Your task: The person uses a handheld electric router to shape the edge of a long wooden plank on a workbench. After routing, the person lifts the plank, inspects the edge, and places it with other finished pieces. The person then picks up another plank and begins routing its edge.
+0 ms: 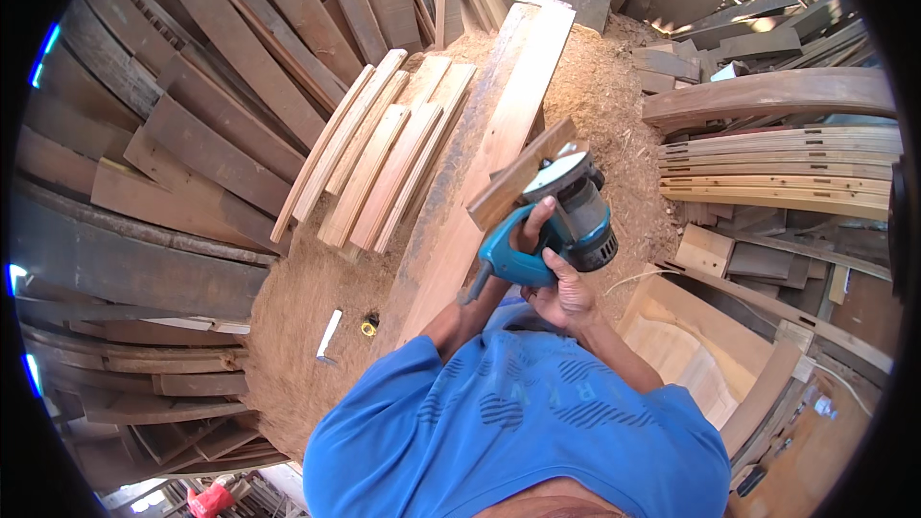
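In front of my chest I hold a teal and black corded power tool (518, 264) with a looped handle, a light round housing and a dark cylindrical motor. A brown wooden board (508, 187) sits against its far left side; how it is attached is hidden. My left hand (531, 225) is closed around the handle, its thumb beside the motor. Lower down, my right hand (566, 299) grips the handle's near end, the thumb pointing up. The tool is tilted and raised above a long plank (513, 125), which runs away from me.
Several pale planed strips (389, 163) lie left of the plank, on sawdust-covered ground. Nearer are a white-handled tool (329, 334) and a small yellow and black round object (369, 325). Stacked boards (221, 125) rise at left; curved timbers (777, 173) and a wooden panel (686, 345) stand at right.
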Available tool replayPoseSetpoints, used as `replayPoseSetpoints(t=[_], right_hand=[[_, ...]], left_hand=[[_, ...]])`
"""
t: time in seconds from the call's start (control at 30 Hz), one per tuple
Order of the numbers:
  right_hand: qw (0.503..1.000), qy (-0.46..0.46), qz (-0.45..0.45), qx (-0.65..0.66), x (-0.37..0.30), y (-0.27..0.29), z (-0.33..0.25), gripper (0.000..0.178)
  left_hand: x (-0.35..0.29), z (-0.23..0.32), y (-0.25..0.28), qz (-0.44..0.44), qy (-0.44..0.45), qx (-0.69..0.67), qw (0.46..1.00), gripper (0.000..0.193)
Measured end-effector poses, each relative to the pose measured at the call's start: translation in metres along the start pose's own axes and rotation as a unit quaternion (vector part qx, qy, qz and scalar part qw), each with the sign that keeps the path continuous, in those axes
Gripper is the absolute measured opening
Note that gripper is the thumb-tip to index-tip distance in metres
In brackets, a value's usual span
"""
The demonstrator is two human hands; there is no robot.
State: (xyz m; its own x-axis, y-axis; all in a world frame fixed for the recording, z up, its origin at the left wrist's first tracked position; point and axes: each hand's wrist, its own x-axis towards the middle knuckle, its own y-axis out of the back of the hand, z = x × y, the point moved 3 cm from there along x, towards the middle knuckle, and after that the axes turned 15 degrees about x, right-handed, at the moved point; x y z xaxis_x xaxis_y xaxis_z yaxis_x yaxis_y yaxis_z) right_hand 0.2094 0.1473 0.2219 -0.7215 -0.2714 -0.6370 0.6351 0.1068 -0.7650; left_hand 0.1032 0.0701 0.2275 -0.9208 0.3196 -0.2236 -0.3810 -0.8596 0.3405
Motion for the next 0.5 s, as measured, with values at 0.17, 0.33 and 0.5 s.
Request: replayPoseSetpoints(t=[0.17,0.33,0.5], right_hand=[[0.999,0.01,0.031,0.038,0.021,0.026,-0.052,0.04],[0.996,0.025,0.088,0.022,0.025,0.032,-0.096,0.04],[0.985,0.034,0.157,0.056,0.059,0.095,-0.127,0.036]], left_hand=[[0.034,0.015,-0.033,-0.116,0.148,-0.049,0.981,0.048],[0.022,-0.083,-0.089,-0.123,0.207,-0.373,0.896,0.027],[-0.003,-0.088,-0.104,-0.133,0.288,-0.551,0.772,0.054]])
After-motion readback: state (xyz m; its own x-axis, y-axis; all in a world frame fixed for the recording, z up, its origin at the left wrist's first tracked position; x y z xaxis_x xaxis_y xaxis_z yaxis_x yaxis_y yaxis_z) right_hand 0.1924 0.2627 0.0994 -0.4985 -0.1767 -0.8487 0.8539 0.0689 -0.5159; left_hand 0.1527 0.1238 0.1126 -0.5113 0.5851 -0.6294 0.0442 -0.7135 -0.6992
